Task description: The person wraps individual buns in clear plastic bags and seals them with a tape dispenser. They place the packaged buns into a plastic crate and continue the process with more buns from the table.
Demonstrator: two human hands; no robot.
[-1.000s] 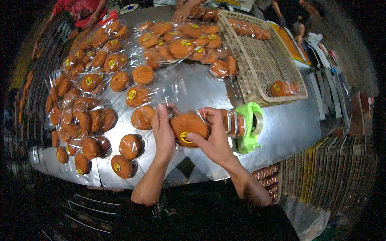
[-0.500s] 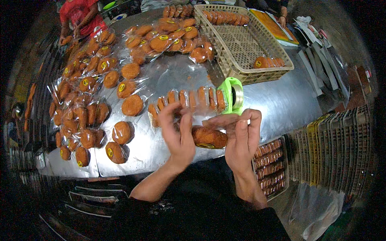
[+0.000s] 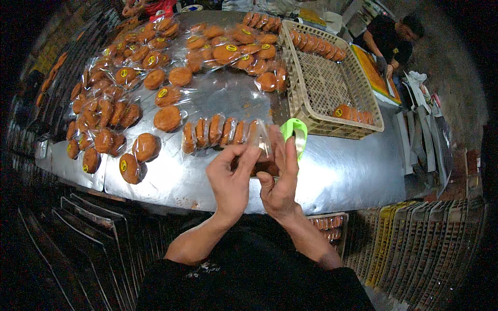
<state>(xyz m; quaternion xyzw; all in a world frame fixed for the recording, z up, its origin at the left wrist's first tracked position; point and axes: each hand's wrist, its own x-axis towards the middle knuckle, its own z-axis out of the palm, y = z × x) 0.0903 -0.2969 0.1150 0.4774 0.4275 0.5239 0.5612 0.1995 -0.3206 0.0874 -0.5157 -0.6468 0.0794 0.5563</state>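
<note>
Close together over the front of the metal table are both my hands. My left hand pinches the clear plastic bag between thumb and fingertips. My right hand, fingers upright and thumb in front, grips the brown round cake inside that bag; much of the cake is hidden by the hands. Just beyond the right fingertips stands a bright green tape dispenser. To its left, several bagged cakes stand on edge in a row. More bagged cakes with yellow labels lie loose at the left.
A beige plastic crate, holding rows of bagged cakes, sits at the back right. Beside it a co-worker reaches to an orange sheet cake. Stacked crates rise at the lower right, metal trays at the lower left.
My hands have come closer together, and the cake between them is now mostly covered. My left fingers, spread and blurred before, now pinch the bag. The whole view has shifted, bringing the co-worker at right into sight.
</note>
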